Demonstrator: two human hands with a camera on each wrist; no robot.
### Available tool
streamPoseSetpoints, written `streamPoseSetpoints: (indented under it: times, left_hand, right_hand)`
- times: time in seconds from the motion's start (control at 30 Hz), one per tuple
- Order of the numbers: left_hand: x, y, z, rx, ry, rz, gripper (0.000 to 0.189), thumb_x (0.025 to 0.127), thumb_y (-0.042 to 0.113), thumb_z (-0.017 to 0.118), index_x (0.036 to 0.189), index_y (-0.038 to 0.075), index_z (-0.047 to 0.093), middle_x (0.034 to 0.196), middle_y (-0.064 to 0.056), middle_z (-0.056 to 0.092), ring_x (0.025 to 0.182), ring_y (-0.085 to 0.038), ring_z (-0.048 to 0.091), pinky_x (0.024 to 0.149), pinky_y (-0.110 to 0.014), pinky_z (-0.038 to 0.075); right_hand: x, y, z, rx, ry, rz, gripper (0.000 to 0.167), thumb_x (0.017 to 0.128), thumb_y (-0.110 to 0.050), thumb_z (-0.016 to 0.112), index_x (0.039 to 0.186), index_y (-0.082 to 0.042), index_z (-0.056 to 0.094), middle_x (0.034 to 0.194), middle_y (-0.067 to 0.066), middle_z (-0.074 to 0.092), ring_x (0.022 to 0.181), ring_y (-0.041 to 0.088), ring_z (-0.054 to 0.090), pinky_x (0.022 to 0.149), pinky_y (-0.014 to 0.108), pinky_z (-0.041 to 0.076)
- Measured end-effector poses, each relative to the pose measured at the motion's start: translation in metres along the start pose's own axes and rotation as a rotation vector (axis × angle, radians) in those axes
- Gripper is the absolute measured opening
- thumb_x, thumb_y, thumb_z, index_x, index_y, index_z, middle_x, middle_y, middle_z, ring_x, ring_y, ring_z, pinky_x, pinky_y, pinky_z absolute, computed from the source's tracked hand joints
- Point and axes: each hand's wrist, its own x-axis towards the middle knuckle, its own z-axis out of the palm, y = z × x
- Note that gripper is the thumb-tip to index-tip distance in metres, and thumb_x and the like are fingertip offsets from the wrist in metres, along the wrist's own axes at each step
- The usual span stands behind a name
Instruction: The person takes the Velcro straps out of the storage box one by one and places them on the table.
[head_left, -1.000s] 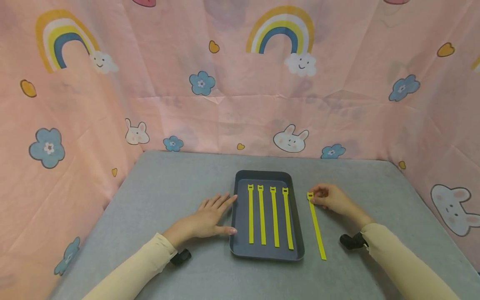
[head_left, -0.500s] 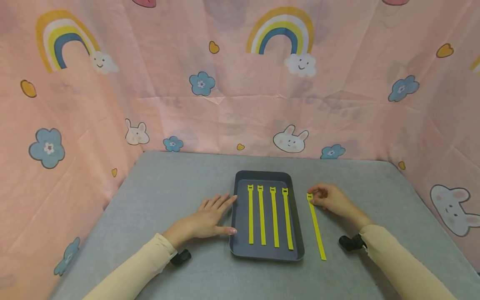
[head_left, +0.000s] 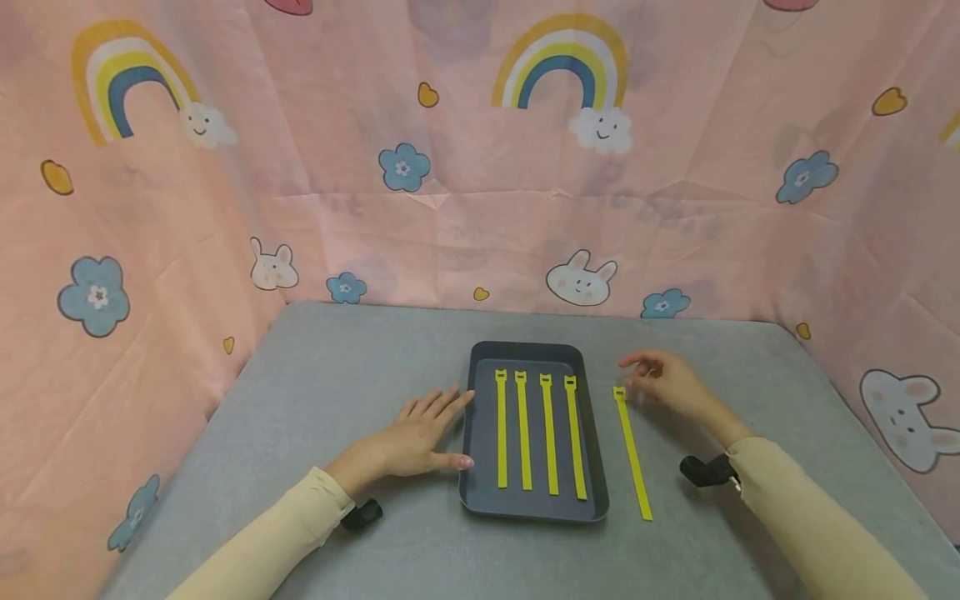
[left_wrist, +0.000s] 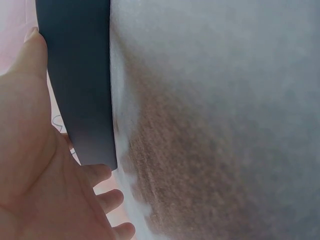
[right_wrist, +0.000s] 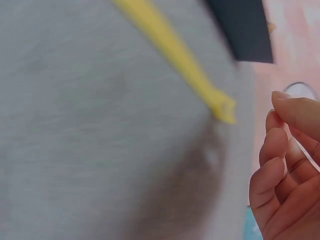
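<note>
My left hand (head_left: pixel 412 437) lies with fingers spread at the left side of a dark grey tray (head_left: pixel 536 510); its thumb and forefinger touch the tray's rim. In the left wrist view the fingers (left_wrist: pixel 111 201) show against the tray's outer wall (left_wrist: pixel 80 85). To the right of the tray a yellow cable tie strap (head_left: pixel 635 462) with a slotted head lies on the table. My right hand (head_left: pixel 667 385) is raised just beyond the strap's head, fingers loosely bent and holding nothing. The right wrist view shows the strap (right_wrist: pixel 175 52) apart from the hand (right_wrist: pixel 290 175).
Inside the tray lie several matching yellow straps (head_left: pixel 550 437), side by side with slotted heads at the far end. The grey table (head_left: pixel 360 358) ends at a pink patterned cloth (head_left: pixel 465 225) behind and at both sides.
My right hand has let go of the yellow cable tie strap's head and lifted away. The strap stays on the table, the left hand and tray in place.
</note>
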Motion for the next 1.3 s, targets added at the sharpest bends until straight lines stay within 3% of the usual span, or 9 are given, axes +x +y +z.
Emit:
streamPoseSetpoints:
  times: [0.43,0.7,0.9,1.13,1.3]
  left_hand:
    - [0.0,0.0,0.0,-0.011,0.003,0.002,0.097,0.09,0.065,0.057,0.161,0.023,0.006,0.168,-0.012,0.01,0.155,-0.041,0.011,0.119,-0.066,0.012]
    - [0.0,0.0,0.001,0.003,0.009,0.004,0.096,0.09,0.066,0.057,0.161,0.024,0.007,0.168,-0.012,0.012,0.154,-0.041,0.013,0.12,-0.065,0.013]
    - [0.0,-0.001,0.002,0.005,0.008,0.004,0.097,0.09,0.066,0.056,0.161,0.024,0.006,0.168,-0.012,0.012,0.154,-0.04,0.013,0.12,-0.064,0.013]
    - [0.0,-0.001,0.001,0.0,0.01,0.012,0.096,0.09,0.065,0.056,0.161,0.024,0.006,0.168,-0.013,0.012,0.154,-0.041,0.013,0.12,-0.065,0.012]
    - [0.0,-0.001,0.0,0.007,0.006,0.008,0.097,0.09,0.066,0.056,0.161,0.024,0.005,0.168,-0.013,0.011,0.154,-0.04,0.013,0.12,-0.064,0.013]
  right_hand:
    - [0.011,-0.045,-0.004,-0.039,0.018,-0.031,0.036,0.094,-0.026,0.069,0.124,-0.007,0.063,0.093,0.011,0.06,0.064,0.015,0.052,0.054,0.027,0.046]
    - [0.028,-0.066,0.009,0.048,0.006,-0.074,0.029,0.093,-0.024,0.069,0.12,-0.013,0.065,0.095,0.011,0.062,0.07,0.041,0.056,0.055,0.035,0.049]
    - [0.04,-0.084,0.022,0.065,-0.024,-0.093,0.033,0.092,-0.029,0.071,0.12,-0.013,0.065,0.098,0.01,0.063,0.069,0.027,0.057,0.063,0.038,0.051]
    - [0.052,-0.102,0.039,0.113,-0.056,-0.12,0.033,0.092,-0.026,0.071,0.121,-0.012,0.065,0.098,0.011,0.062,0.07,0.03,0.059,0.067,0.044,0.054]
    - [0.059,-0.108,0.049,0.136,-0.057,-0.154,0.032,0.092,-0.023,0.072,0.12,-0.01,0.066,0.096,0.012,0.063,0.065,0.023,0.057,0.064,0.043,0.053]
